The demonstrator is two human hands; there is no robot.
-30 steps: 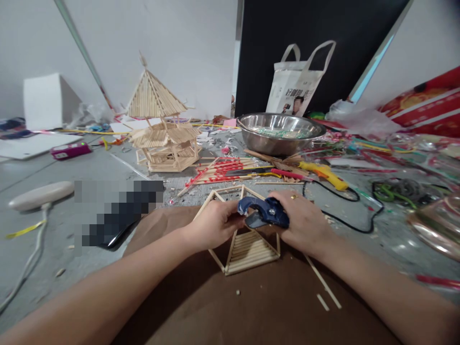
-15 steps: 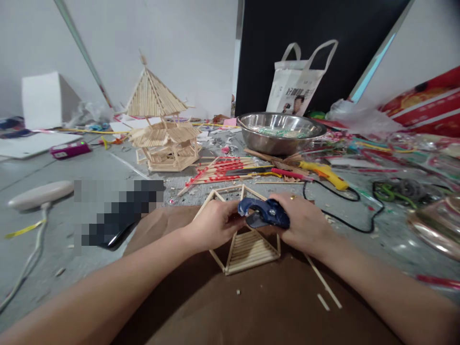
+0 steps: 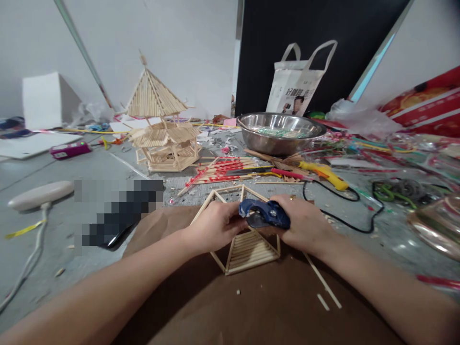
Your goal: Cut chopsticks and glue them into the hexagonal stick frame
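Observation:
My right hand (image 3: 305,223) is wrapped round a pipe cutter (image 3: 268,212) with a blue hooked jaw and a grey blade, pointing left. My left hand (image 3: 212,225) is closed, with thumb and fingers pinched beside the cutter's jaw. Whatever lies between those fingers is hidden. Beneath both hands a frame of thin wooden sticks (image 3: 253,269) rests on a brown sheet (image 3: 179,306). One wedge of the frame, filled with a row of sticks (image 3: 249,249), shows below the cutter. A loose stick (image 3: 323,281) and a short cut piece (image 3: 322,302) lie to the right.
A stick-built pavilion (image 3: 161,139) stands at the back left, near red-marked sticks (image 3: 226,167). Behind is a metal bowl (image 3: 283,143). A yellow glue gun (image 3: 327,175) with a black cord (image 3: 362,230) lies right. A pixelated dark object (image 3: 125,215) lies left.
The pipe cutter has shifted very slightly to the right at its jaw. Both hands and the stick frame are otherwise almost still.

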